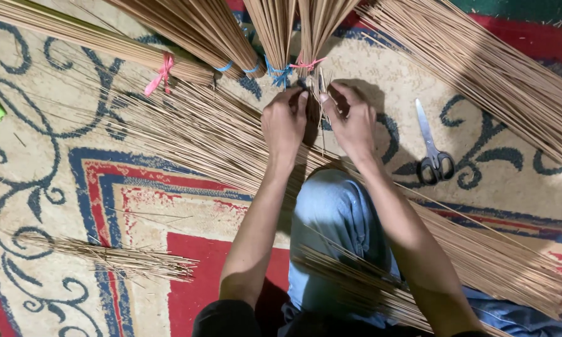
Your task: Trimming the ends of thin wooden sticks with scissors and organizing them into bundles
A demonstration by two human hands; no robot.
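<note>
My left hand [285, 122] and my right hand [351, 118] are close together, both pinching the narrow end of a bundle of thin tan sticks [315, 103]. That bundle is bound with a pink tie [307, 63] just above my fingers and fans out toward the top edge. A long sheaf of loose sticks [200, 134] runs under my wrists and across my knee in blue jeans [334, 209].
Tied stick bundles lie at the top with blue ties [280, 73] and a pink ribbon [162, 73]. Scissors [432, 150] rest on the patterned carpet [56, 156] to the right. More loose sticks [481, 68] spread at upper right; a small pile [115, 256] lies lower left.
</note>
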